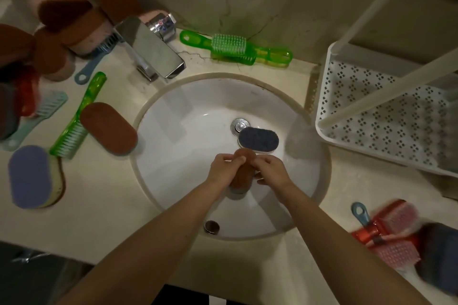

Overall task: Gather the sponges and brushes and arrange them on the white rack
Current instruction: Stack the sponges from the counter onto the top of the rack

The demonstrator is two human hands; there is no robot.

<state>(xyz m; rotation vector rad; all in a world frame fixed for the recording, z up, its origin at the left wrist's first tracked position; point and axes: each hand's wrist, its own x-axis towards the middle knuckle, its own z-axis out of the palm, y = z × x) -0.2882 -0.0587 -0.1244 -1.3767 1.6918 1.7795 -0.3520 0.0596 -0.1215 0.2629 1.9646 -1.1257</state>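
1. Reaching over a round white sink (173, 96), both hands held one brown sponge (242, 177) above the basin, near the middle of the picture.
2. The left hand (224, 168) gripped the sponge's left edge with curled fingers. The right hand (271, 169) gripped its right edge the same way.
3. The sponge's long axis ran away from the person, with its rounded far end pointing toward the drain. Its near end sat below the wrists.
4. A blue-grey sponge (258, 140) lay in the basin just beyond it, beside the drain, with its long axis running left to right.
5. The white rack (371, 119) stood on the counter to the right of the sink, well apart from the hands. The picture's right edge cut it off.
6. A green brush (230, 44) lay behind the sink, its handle pointing left toward the tap (153, 47).
7. Left of the sink lay a brown-topped sponge (109, 129), a second green brush (74, 121) and a purple sponge (29, 176).
8. A heap of sponges and brushes at the far left was blurred and partly cut off. Some red and pink brushes (394, 238) at the lower right were too smeared to count.
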